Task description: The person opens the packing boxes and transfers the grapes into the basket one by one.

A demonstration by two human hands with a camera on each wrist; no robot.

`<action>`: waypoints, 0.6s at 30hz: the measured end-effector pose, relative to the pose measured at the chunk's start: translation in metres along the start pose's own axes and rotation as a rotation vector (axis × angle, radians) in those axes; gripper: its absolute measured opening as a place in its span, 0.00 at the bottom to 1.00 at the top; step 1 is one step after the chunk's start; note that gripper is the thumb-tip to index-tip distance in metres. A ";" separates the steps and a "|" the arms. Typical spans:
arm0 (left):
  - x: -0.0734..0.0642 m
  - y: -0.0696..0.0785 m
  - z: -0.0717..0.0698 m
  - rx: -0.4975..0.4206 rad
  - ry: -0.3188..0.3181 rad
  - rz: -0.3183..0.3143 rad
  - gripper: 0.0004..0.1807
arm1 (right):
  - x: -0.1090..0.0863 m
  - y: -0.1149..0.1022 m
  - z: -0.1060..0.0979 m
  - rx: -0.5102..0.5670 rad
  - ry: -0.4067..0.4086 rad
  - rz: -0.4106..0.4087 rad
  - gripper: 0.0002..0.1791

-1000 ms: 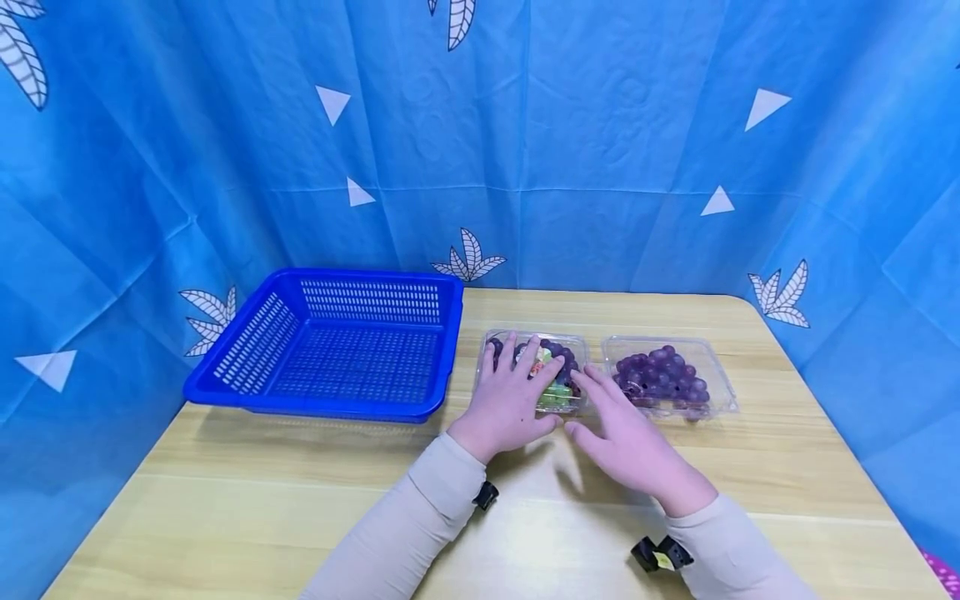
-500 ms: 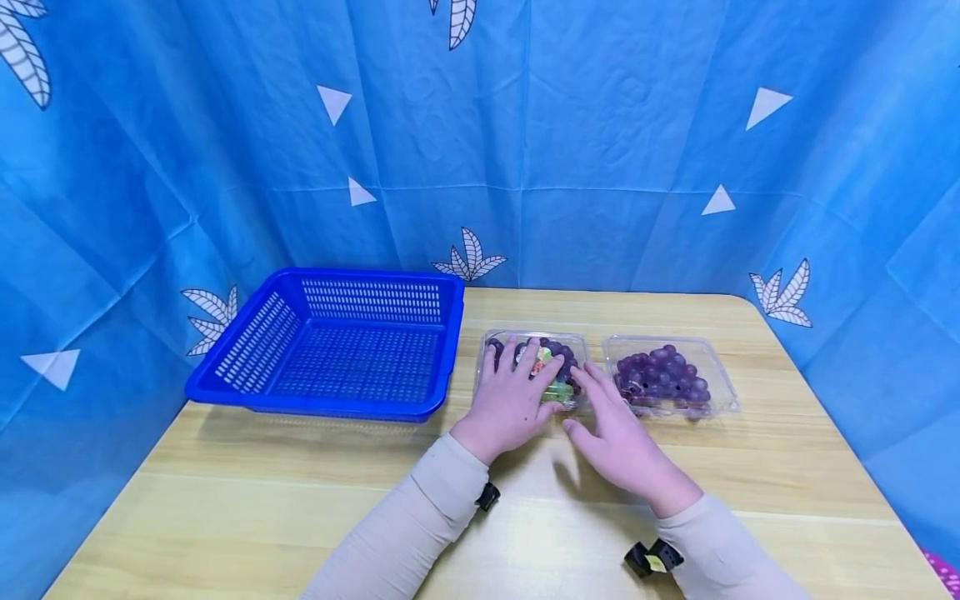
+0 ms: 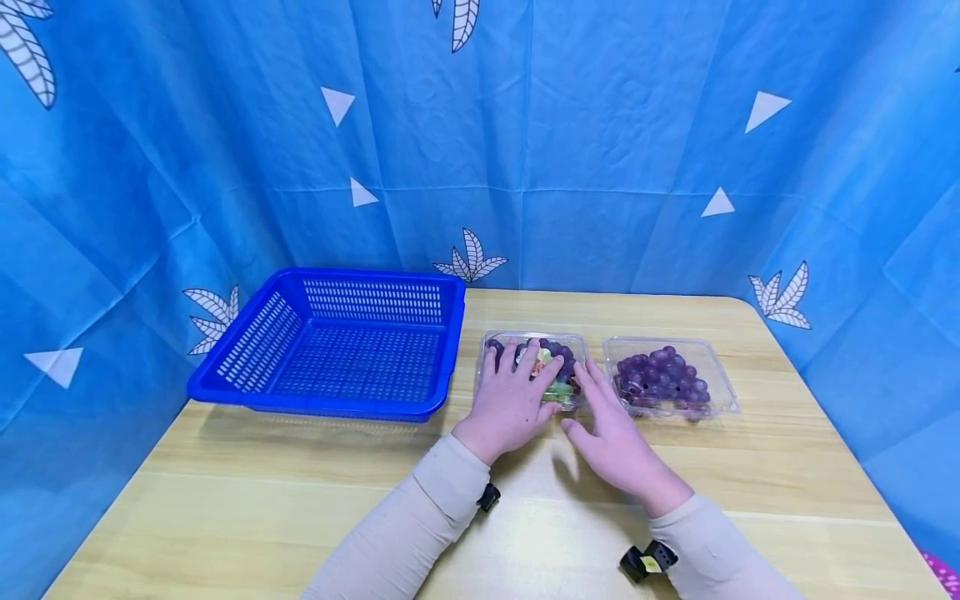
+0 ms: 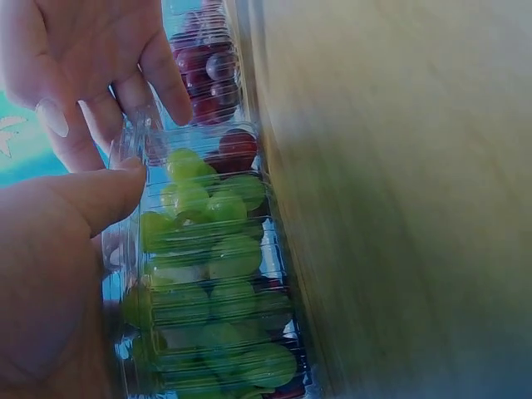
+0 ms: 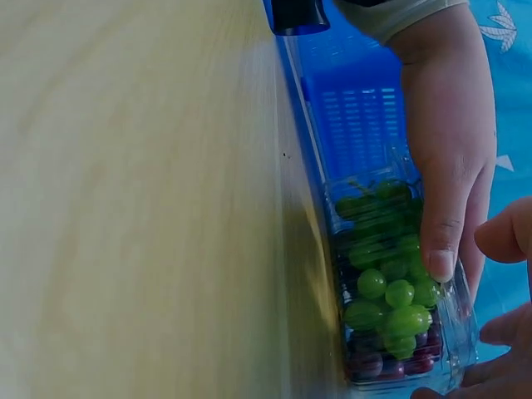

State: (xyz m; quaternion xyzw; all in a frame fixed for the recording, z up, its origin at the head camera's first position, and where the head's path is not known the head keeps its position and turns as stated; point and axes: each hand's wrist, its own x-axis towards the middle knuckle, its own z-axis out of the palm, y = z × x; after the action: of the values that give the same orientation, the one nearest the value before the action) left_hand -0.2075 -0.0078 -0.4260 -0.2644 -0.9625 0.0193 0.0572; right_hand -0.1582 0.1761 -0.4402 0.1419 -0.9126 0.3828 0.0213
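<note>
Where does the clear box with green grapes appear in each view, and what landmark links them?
Head: the clear box lies right of centre, partly under the left hand.
Left wrist: the clear box runs mostly left of centre, to the bottom.
Right wrist: the clear box is at lower right.
Shared landmark: the left hand, in all three.

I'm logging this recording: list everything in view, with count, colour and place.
basket: 1, blue, left on the table
left box: 1, clear, right of the basket
right box: 1, clear, beside the left box
purple grapes: many, purple, both boxes
green grapes: many, green, left box
label: 1, multicoloured, left box's top
table: 1, pale wood, beneath these
curtain: panels uncountable, blue with white prints, behind and both sides
patch: 1, pink, lower right corner, unidentifiable
wrist devices: 2, black, at the cuffs
sleeves: 2, pale, both arms
left hand: 1, bare, on the left box
right hand: 1, bare, by the left box's right side
</note>
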 end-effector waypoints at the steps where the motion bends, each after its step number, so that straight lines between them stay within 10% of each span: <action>1: 0.000 0.000 0.000 -0.003 0.003 0.001 0.38 | 0.000 0.000 0.000 0.000 0.000 0.002 0.46; 18: 0.000 0.000 -0.001 -0.061 0.045 -0.004 0.34 | 0.011 -0.003 0.001 0.041 -0.003 0.078 0.49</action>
State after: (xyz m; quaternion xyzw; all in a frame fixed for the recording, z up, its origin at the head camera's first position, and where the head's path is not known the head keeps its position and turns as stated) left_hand -0.2073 -0.0081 -0.4254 -0.2643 -0.9617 -0.0162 0.0707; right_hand -0.1677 0.1707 -0.4374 0.1074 -0.9094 0.4019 0.0021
